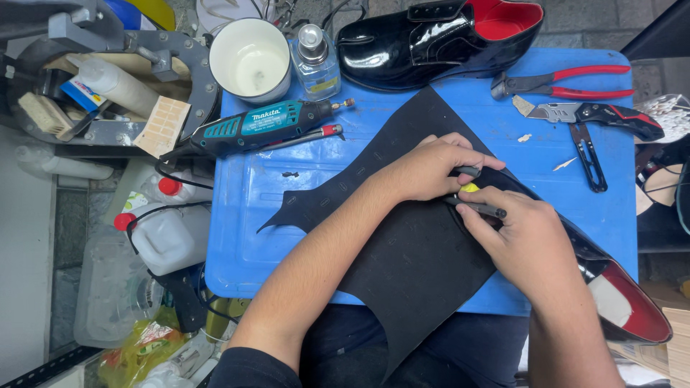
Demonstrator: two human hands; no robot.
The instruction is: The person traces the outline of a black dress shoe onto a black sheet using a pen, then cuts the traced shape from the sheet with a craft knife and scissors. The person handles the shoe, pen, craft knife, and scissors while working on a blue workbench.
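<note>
Now, left hand (431, 169): fingers curled down, pressing the black leather sheet (402, 251) flat, fingertips beside a small yellow piece (468, 187).
Right hand (528, 241): closed around a slim dark pen-like tool (478, 208), tip by the yellow piece.
Leather sheet: spread across the blue table (244, 215), draped toward the lap, covering part of a glossy black shoe with red lining (632, 309).
Nearby: teal rotary tool (266, 123), red-handled pliers (568, 80), second black shoe (438, 36).

Bare blue surface (244, 215) lay open left of the black sheet (410, 251). The far edge was crowded by a rotary tool (262, 123), cup (250, 59), bottle (315, 61) and shoe (438, 39); pliers (568, 80), knife (600, 115) and snips (589, 154) blocked the right.
</note>
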